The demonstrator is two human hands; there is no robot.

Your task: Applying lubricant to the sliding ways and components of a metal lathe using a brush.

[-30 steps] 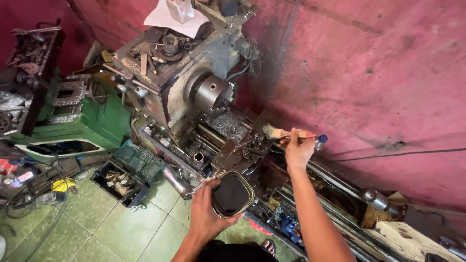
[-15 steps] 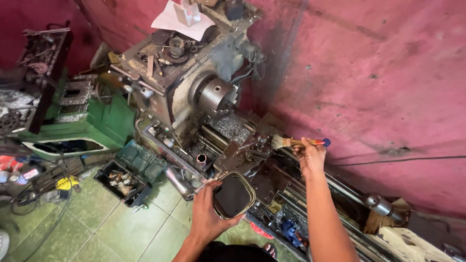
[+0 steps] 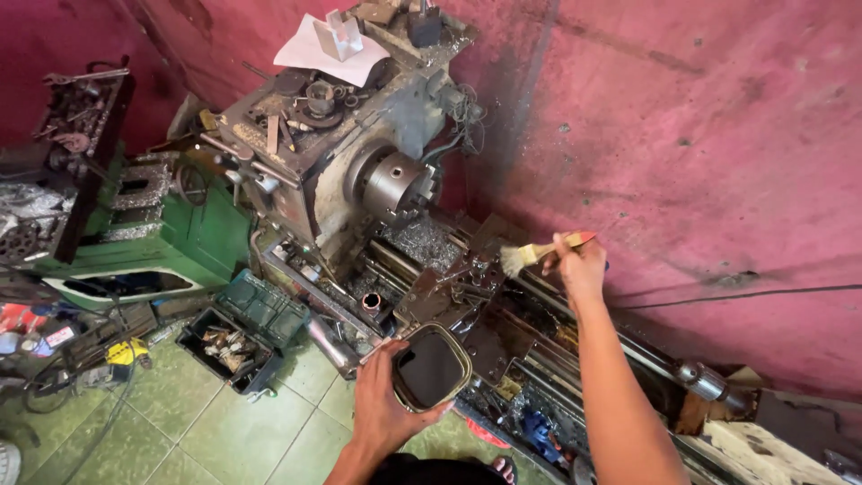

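Two hands work over the bed of an old grey lathe (image 3: 341, 171): the right hand (image 3: 582, 268) has its grip closed around the handle of a small paintbrush (image 3: 537, 255), bristles pointing left just above the carriage (image 3: 453, 292), and the left hand (image 3: 382, 409) has its grip closed on the rim of a dark, rounded-square container (image 3: 431, 366) held low at the front edge of the machine, tilted towards the bed. Metal swarf (image 3: 422, 241) lies heaped on the ways below the chuck (image 3: 395, 187). As a judgement, the main risk is sharp chips: bare fingers close to the pile could be cut if the brush slips or the hand dips. Swept chips could also miss the container, since it sits apart from the bristles, and scatter onto the green tiled floor (image 3: 224, 422) near the open tray of parts (image 3: 224, 346). Leaning the forearm across the oily slides could also cost balance.
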